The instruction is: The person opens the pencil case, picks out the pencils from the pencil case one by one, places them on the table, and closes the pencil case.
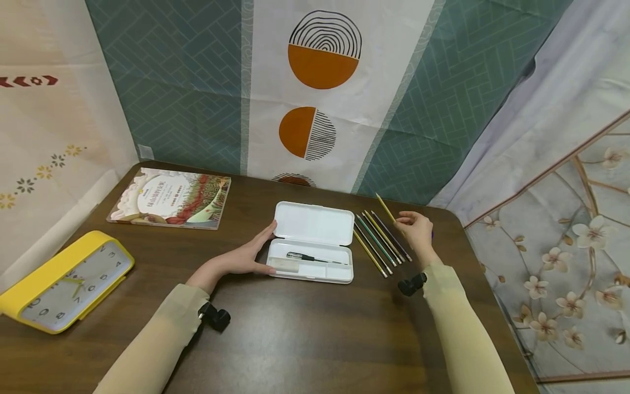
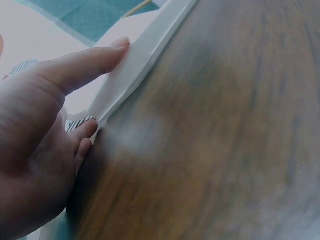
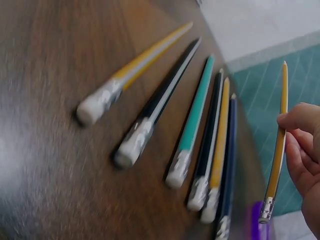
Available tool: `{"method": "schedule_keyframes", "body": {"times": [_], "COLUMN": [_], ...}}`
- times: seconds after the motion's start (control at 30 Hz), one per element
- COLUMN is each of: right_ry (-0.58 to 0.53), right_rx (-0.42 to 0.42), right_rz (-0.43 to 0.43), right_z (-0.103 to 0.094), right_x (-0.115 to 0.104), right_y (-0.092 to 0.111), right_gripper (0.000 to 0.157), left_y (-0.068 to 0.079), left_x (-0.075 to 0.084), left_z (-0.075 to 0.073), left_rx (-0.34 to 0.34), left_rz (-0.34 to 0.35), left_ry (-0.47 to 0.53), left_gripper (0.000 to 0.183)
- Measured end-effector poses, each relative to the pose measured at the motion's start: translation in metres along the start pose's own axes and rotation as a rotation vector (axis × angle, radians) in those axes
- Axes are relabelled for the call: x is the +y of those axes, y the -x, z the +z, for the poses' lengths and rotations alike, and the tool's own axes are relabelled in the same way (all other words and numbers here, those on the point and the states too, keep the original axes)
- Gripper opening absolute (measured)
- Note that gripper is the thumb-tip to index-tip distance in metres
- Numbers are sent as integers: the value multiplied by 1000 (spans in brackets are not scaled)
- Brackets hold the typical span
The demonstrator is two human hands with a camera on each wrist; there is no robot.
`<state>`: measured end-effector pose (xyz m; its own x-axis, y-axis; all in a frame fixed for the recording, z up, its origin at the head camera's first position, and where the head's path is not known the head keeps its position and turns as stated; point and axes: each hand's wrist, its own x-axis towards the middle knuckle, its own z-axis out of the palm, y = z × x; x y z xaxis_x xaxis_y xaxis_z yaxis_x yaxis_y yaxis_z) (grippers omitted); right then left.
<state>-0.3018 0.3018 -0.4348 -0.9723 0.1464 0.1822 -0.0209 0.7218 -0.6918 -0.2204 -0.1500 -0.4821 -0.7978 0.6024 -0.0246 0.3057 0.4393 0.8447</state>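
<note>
A white pencil case [image 1: 315,223] lies with its lid raised, holding a black-and-clear pen [image 1: 315,258] and a whitish block [image 1: 285,265]. At its left side is my left hand [image 1: 241,257], thumb on the near corner and a finger by the lid. The left wrist view shows the thumb [image 2: 95,62] extended against the white wall. My right hand [image 1: 415,230] pinches a yellow pencil [image 3: 281,140] between thumb and fingers, its point angled up and its eraser end down. Several pencils, among them a green one [image 3: 197,117] and a yellow one [image 3: 145,57], lie side by side left of that hand.
A picture book [image 1: 172,197] lies at the back left, and a yellow clock [image 1: 69,282] stands at the left. Something purple [image 3: 259,220] shows beside the right hand. Patterned cloth [image 1: 197,82] hangs behind the brown table [image 1: 305,334].
</note>
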Motion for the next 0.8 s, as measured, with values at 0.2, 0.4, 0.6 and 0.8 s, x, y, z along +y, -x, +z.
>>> {"method": "schedule_keyframes", "body": {"times": [0.2,0.4,0.6,0.8], "right_ry": [64,114,127,146], "right_rx": [-57,-92,-124,-150], "right_rz": [47,38,27,3], "right_z": [2,4,5,7], "right_x": [16,23,27,30], "right_y": [-1,-1,-2,-4], "right_gripper": [34,32,30,28], "left_y": [-1,-1,0,0], "left_x": [-2,-2,-1,1], "left_z": [1,0,-1,-1], "left_rx": [-2,-1,0,-3], "left_rz": [1,5,5,-3], "left_ry": [-1,0,-5,-9], "left_gripper": [119,119,119,118]}}
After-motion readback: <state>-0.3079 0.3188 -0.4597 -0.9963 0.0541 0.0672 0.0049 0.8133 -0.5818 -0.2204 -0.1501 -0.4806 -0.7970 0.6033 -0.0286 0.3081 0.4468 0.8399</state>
